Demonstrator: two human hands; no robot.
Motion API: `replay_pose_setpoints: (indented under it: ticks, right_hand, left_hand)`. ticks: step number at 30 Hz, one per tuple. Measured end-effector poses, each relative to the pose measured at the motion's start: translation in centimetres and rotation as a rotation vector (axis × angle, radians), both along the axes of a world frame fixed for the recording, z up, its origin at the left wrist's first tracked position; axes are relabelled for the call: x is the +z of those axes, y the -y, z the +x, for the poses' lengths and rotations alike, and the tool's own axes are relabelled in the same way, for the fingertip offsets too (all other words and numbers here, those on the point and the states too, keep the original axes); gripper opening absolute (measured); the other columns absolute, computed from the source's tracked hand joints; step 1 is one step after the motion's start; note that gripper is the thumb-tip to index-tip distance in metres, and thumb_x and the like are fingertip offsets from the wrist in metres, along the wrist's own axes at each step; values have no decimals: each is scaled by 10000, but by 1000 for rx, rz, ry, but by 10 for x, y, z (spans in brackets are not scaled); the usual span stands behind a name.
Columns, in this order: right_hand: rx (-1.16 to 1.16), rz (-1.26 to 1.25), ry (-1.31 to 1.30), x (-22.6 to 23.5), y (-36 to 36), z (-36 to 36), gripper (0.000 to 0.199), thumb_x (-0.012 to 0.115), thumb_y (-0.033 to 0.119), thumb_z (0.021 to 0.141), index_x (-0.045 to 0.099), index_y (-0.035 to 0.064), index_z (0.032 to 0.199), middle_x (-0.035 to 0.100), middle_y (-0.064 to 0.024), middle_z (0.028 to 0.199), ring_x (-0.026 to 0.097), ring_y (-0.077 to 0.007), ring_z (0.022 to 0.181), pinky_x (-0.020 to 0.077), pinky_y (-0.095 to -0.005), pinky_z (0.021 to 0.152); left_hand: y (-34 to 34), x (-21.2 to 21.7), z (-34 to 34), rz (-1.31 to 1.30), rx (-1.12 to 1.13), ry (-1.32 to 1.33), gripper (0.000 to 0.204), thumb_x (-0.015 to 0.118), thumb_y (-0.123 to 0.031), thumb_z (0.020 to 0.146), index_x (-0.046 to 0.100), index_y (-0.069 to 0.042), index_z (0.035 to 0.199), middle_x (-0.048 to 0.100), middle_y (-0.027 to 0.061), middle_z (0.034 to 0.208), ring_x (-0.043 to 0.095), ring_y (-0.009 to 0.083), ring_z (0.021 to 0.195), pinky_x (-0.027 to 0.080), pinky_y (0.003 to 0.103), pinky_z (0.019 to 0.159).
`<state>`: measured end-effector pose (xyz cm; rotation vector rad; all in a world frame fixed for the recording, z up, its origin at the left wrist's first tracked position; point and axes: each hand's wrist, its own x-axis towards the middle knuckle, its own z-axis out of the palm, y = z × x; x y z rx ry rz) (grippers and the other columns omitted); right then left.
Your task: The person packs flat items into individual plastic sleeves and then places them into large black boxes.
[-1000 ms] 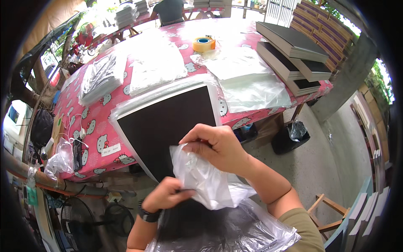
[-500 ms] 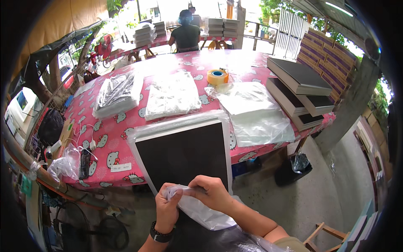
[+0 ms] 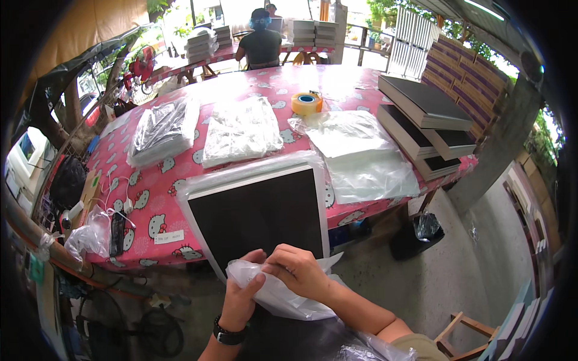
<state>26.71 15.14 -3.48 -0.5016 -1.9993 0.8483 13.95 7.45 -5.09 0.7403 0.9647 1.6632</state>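
A translucent plastic bag (image 3: 295, 305) is bunched up in front of me. My left hand (image 3: 239, 298), with a black watch on its wrist, pinches its edge between thumb and fingers. With its fingertips pressed together, my right hand (image 3: 296, 272) grips the same bag close to my left thumb. Just beyond both hands, a thick black-covered book (image 3: 259, 210) in a clear plastic sleeve is tilted against the near table edge. Another dark, plastic-covered surface (image 3: 283, 337) lies below my hands, its lower part out of view.
The pink patterned table (image 3: 180, 207) bears wrapped stacks (image 3: 162, 132), folded plastic bags (image 3: 242, 132), flat plastic sheets (image 3: 370, 174) and a tape roll (image 3: 306, 103). Black-covered books (image 3: 427, 108) pile at right. A black bin (image 3: 415, 236) stands on the floor; a person (image 3: 260, 45) sits beyond.
My left fingers have loosened and spread somewhat behind the bag, whose edge now opens more on the left. Both hands stay close together. The whole view has shifted slightly.
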Motion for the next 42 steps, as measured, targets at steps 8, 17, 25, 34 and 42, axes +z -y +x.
replay_pose_setpoints:
  ticks: [8, 17, 25, 34, 42]
  right_hand:
    - [-22, -99, -24, -2, 7, -3, 89, 573, 75, 774, 513, 12, 754, 524, -123, 614, 533, -285, 545, 420, -324, 488]
    - [-103, -59, 22, -10, 5, -7, 80, 545, 44, 793, 510, 5, 733, 514, -157, 594, 566, -294, 543, 427, -309, 464]
    - [-146, -193, -90, -12, 0, -8, 80, 599, 59, 769, 552, -4, 757, 546, -78, 612, 524, -121, 538, 422, -239, 504]
    - [-212, -471, 28, -14, -3, -1, 190, 545, 193, 838, 543, 13, 776, 502, 2, 668, 448, -83, 579, 356, -207, 512]
    - [860, -937, -591, -32, -32, 34, 207, 521, 151, 835, 496, 6, 981, 536, -86, 825, 515, -174, 710, 445, -282, 677]
  left_hand:
    - [-1, -1, 2, -3, 68, -6, 188, 612, -104, 774, 540, -5, 917, 552, 61, 919, 517, 122, 845, 402, 247, 753]
    - [1, 1, 5, 94, -61, 161, 167, 559, -195, 815, 507, -36, 810, 502, 39, 873, 478, 122, 803, 384, 262, 732]
    - [-1, -7, -9, -38, -194, 323, 145, 565, -88, 791, 501, -39, 911, 517, 8, 809, 494, 83, 727, 399, 223, 665]
    - [0, -22, -13, -60, -192, 482, 278, 507, -285, 853, 531, -20, 929, 567, 67, 899, 534, 150, 858, 424, 316, 790]
    - [-1, -31, -45, 113, -145, 277, 177, 543, -118, 831, 521, -39, 987, 559, 10, 781, 543, 85, 725, 435, 239, 686]
